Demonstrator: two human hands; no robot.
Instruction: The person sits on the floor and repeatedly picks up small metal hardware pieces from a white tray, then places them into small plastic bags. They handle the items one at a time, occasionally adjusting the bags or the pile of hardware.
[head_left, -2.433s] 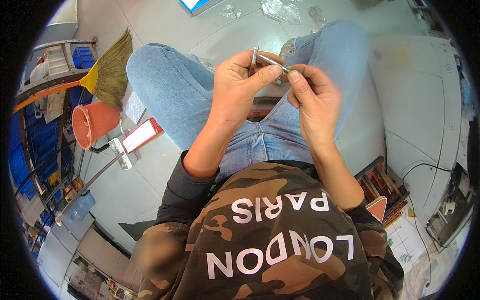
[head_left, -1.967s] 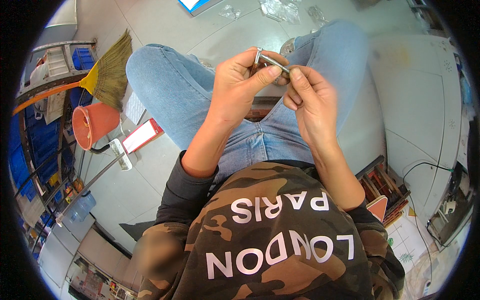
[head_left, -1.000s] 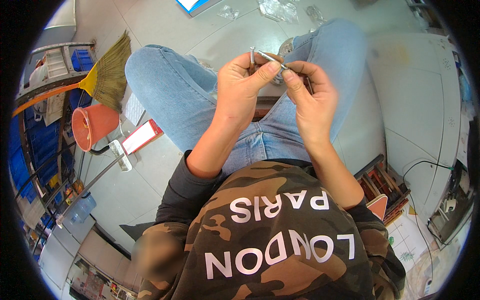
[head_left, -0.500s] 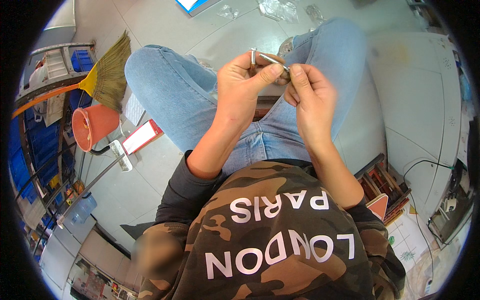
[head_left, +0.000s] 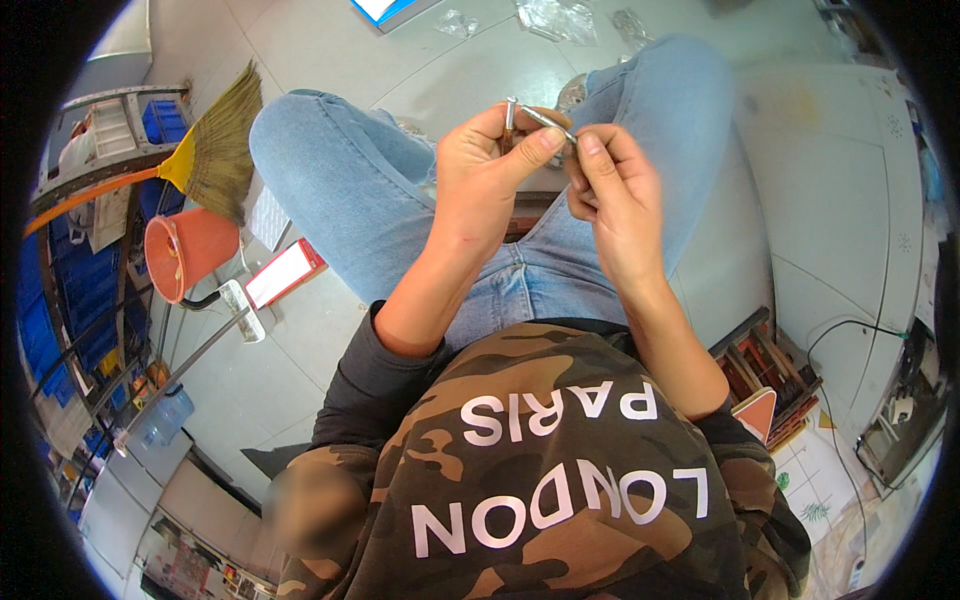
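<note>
Above my lap, my left hand (head_left: 478,175) is closed, its thumb pressing a slim silvery metal rod (head_left: 541,117) against the fingers. The rod lies slanted, with its upper left end free. A second metal piece, a small bolt with a wider head (head_left: 511,107), stands upright between the fingers of that same hand. My right hand (head_left: 622,185) is closed in a pinch at the rod's lower right end. Its fingertips cover that end, so what shape it has there cannot be made out.
A broom (head_left: 215,150), an orange-red bucket (head_left: 190,250) and a red-and-white box (head_left: 287,273) are on the left, by a rack with blue bins (head_left: 85,270). Clear plastic bags (head_left: 555,18) lie on the floor ahead. A grey cabinet (head_left: 830,200) stands on the right.
My right hand has moved slightly left, and its fingers have shifted at the rod's end. The rod and the bolt in my left hand have moved only a little.
</note>
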